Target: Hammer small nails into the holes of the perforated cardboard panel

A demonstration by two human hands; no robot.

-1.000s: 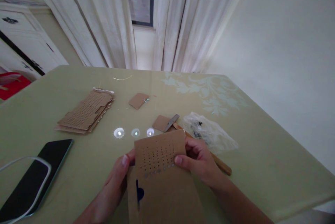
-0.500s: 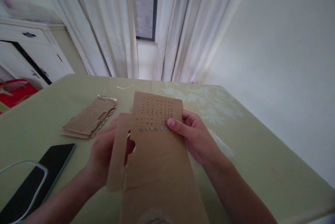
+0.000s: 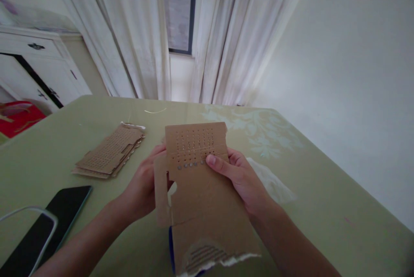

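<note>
A torn piece of brown cardboard [image 3: 207,199] is held up between both hands, tilted over the table. Rows of small holes pierce its upper part, and a row of small grey round dots lies just under them. My right hand [image 3: 242,177] grips the right edge, thumb on the front beside the dots and fingers behind. My left hand [image 3: 145,186] is closed at the left edge, behind the side flap with its cut-out slot; its fingertips are hidden by the cardboard. The bottom edge is ragged, with corrugation showing. Something blue peeks out below it.
Several perforated cardboard pieces [image 3: 108,149] lie stacked at the left of the table [image 3: 323,208]. Nearer sits a dark flat device [image 3: 61,212] with a white cable [image 3: 48,234] over it. A thin whitish sheet [image 3: 271,182] lies right of the hands. Curtains and a wall stand behind.
The cardboard has tilted and shifted slightly, bringing its torn lower edge and a bit of blue into view. My left hand has moved right with the flap; my right hand keeps its hold.
</note>
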